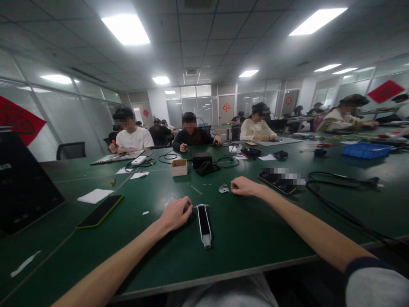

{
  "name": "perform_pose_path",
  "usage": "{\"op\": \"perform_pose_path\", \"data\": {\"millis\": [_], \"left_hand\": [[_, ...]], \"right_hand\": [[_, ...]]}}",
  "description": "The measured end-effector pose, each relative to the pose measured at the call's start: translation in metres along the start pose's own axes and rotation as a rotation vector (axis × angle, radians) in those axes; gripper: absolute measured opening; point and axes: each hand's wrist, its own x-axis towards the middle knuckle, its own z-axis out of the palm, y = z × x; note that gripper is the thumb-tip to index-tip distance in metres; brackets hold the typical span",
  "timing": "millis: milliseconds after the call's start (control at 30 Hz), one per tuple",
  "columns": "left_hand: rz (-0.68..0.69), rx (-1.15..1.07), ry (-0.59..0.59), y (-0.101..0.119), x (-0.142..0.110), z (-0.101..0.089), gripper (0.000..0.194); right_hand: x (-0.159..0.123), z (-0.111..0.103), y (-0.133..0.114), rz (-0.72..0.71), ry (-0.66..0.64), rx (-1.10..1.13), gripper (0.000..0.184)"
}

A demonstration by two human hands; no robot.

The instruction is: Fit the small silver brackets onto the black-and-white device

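Observation:
A slim tool-like object with a white frame and black middle (pixel 204 224) lies on the green table, its narrow end toward me and a thin crosspiece at its far end. My left hand (pixel 177 212) rests just left of it, fingers curled together near the crosspiece's left tip. Whether they touch or pinch it I cannot tell. Farther forward, my right hand (pixel 245 186) is closed, its fingertips down at the table beside several small metal pieces (pixel 223 189). Anything inside those fingers is too small or hidden to make out.
A green-edged phone (pixel 100 211) and white paper (pixel 95 195) lie left; another phone (pixel 277 181) lies right. Ahead stand a small cardboard box (pixel 179 167) and a black device (pixel 202 160). Black cables (pixel 332 209) and a blue tray (pixel 366 150) are right. Several people sit across.

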Motion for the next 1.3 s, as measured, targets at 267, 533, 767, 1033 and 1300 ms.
{"op": "perform_pose_path", "data": {"millis": [267,533,767,1033,1300], "left_hand": [[0.013,-0.002,-0.001,-0.001,0.0,0.002,0.02],[-0.009,-0.015,-0.002,-0.004,0.001,0.004,0.022],[-0.009,-0.015,0.023,-0.003,0.0,0.003,0.023],[-0.006,-0.011,0.031,-0.002,0.0,0.001,0.023],[0.003,-0.006,0.057,0.001,-0.001,-0.001,0.02]], "right_hand": [[0.006,-0.01,0.014,0.06,0.101,-0.224,0.022],[0.018,0.003,0.013,0.075,0.056,-0.227,0.021],[0.025,0.01,0.004,0.104,0.053,-0.285,0.02],[0.024,0.011,0.002,0.072,0.082,-0.351,0.029],[0.022,0.009,-0.008,0.056,0.203,-0.342,0.025]]}}
